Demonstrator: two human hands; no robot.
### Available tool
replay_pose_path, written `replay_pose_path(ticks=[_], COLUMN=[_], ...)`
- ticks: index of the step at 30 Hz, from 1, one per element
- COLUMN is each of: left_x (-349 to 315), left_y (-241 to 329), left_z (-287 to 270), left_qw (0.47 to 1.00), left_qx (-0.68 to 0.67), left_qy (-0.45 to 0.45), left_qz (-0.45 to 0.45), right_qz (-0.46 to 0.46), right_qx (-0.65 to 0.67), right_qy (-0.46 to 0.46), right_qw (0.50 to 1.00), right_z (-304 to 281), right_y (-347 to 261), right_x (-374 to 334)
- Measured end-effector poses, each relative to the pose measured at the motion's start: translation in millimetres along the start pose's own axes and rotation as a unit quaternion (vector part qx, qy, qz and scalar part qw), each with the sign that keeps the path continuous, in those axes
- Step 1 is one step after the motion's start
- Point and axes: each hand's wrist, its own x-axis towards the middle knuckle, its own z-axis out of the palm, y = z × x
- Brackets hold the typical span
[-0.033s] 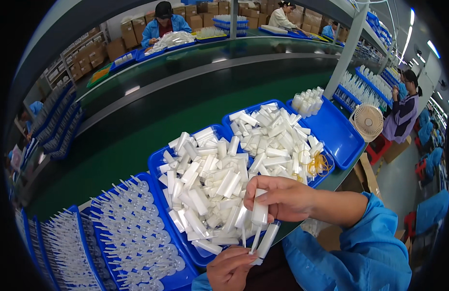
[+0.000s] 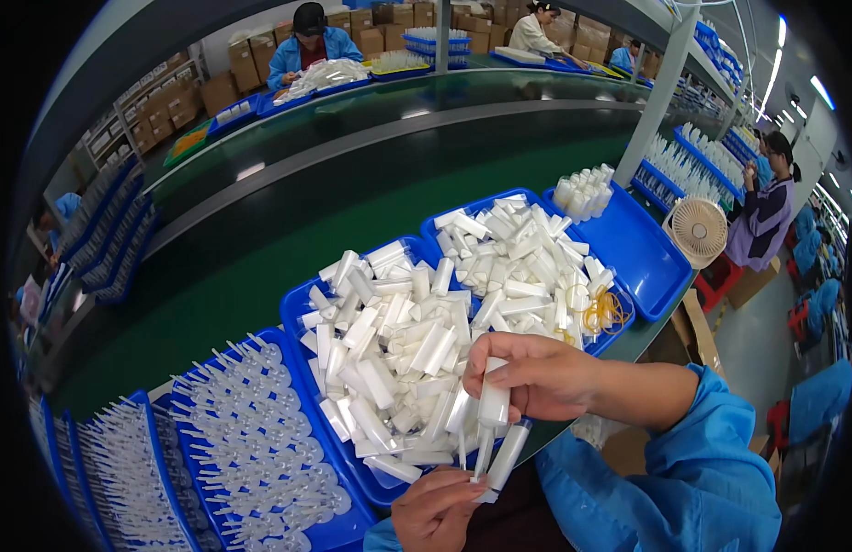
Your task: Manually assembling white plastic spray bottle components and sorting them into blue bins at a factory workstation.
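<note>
My right hand (image 2: 536,373) is closed around a white tube (image 2: 493,400) with a thin stem pointing down from it. Just below, my left hand (image 2: 437,508) pinches thin white stems and the lower end of a second white tube (image 2: 508,455) with a clear end. Both hands are over the near edge of a blue tray (image 2: 295,308) heaped with loose white tubes (image 2: 380,382). How the stems join the held tubes is partly hidden by my fingers.
Beyond lies another blue tray (image 2: 428,225) of white tubes with yellow rubber bands (image 2: 605,313) on them. A further blue tray (image 2: 642,253) holds upright tubes (image 2: 584,193). At left, trays carry clear stemmed pieces (image 2: 260,442). A fan (image 2: 698,230) and co-workers are farther off.
</note>
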Motion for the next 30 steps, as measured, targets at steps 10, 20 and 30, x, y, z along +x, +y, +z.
replay_pose_path(ticks=[10, 20, 30], left_x=[2, -16, -8], left_y=[-7, -14, -7], left_z=[-4, 8, -8], left_qw=[0.999, 0.986, 0.998], left_qx=[0.014, -0.156, 0.0], left_qy=[-0.039, 0.04, 0.042], left_qz=[0.014, -0.048, 0.041], right_qz=[-0.271, -0.154, -0.217], right_qx=[-0.692, -0.57, -0.853], right_qy=[-0.012, -0.174, 0.032], right_qw=[0.669, 0.788, 0.473], right_z=[11, 22, -15], right_y=[-16, 8, -29], right_x=[-15, -9, 89])
